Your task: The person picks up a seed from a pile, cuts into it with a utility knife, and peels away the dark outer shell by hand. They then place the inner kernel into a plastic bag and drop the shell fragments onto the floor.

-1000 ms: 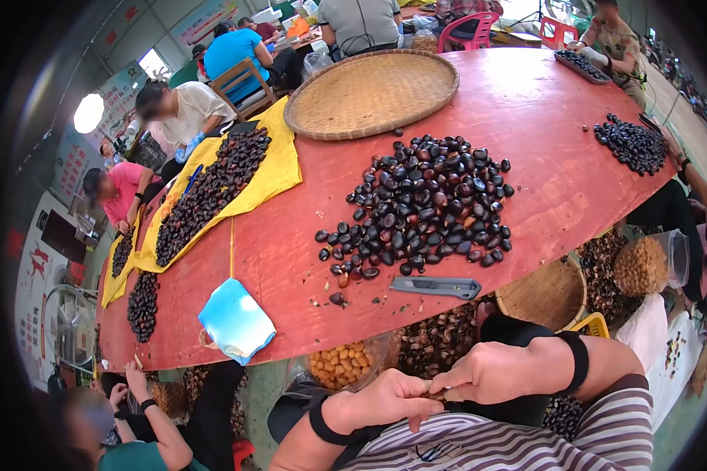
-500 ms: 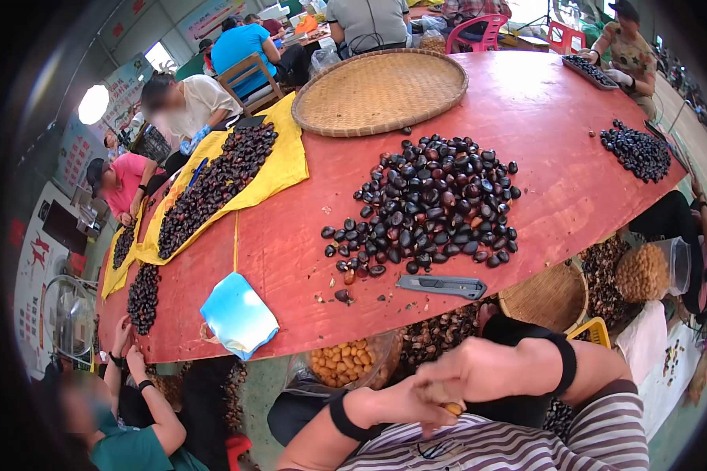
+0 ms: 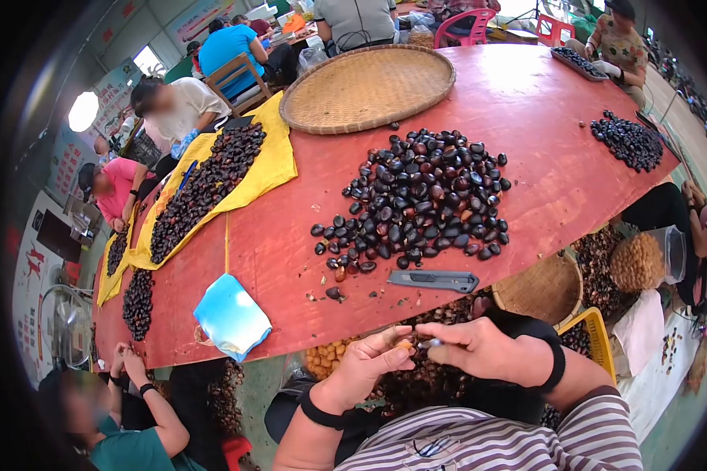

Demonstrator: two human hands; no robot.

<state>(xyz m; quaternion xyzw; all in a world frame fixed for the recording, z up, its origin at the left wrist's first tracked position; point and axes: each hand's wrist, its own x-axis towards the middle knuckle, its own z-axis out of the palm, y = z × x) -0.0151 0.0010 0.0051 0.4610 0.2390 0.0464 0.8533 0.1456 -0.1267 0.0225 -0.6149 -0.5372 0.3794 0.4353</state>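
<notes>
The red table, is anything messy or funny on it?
A few stray chestnuts lie apart from the big pile, near the red table's front edge. The grey knife lies close to that edge, and the blue bag hangs partly over it.

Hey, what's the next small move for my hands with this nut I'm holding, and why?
Probably draw the small tool in your right hand across the nut to lift more shell. Your left hand pinches the nut at its fingertips, pale flesh shows on it, and the tool's tip sits right against it, so it looks only partly peeled.
</notes>
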